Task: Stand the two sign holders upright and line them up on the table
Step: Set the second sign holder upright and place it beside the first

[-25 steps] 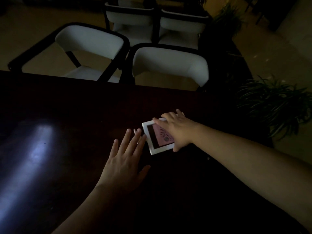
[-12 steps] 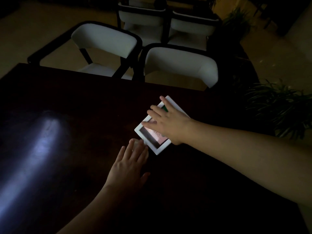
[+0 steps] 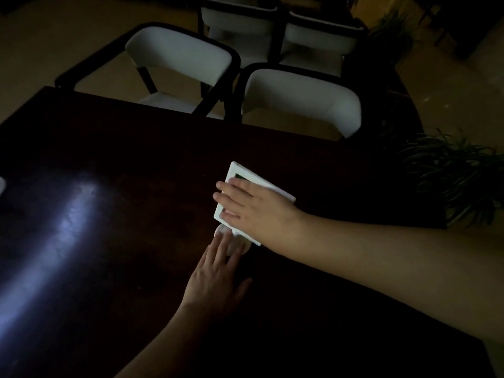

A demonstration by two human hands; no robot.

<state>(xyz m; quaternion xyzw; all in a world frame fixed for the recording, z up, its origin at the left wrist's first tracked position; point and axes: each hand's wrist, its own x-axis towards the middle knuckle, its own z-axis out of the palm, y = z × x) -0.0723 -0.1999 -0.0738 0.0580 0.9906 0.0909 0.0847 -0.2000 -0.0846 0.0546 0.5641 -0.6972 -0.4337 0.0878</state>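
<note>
One white-framed sign holder (image 3: 236, 170) leans tilted on the dark table (image 3: 141, 148), its pale round base (image 3: 246, 245) at the near end. My right hand (image 3: 253, 211) is shut on the frame, fingers spread across its front and covering most of the insert. My left hand (image 3: 215, 285) lies flat and open, its fingertips resting on the round base. A small pale object (image 3: 1, 184) shows at the table's far left edge; I cannot tell what it is.
Two white-cushioned black chairs (image 3: 180, 55) (image 3: 300, 96) stand along the table's far edge, with two more chairs (image 3: 240, 23) behind them. Potted plants (image 3: 452, 173) stand off the right end. A streak of light (image 3: 62, 222) reflects on the left of the table.
My right hand has lifted the frame from lying flat to a tilted, half-raised pose. My left hand slid forward until its fingertips came to rest on the round base.
</note>
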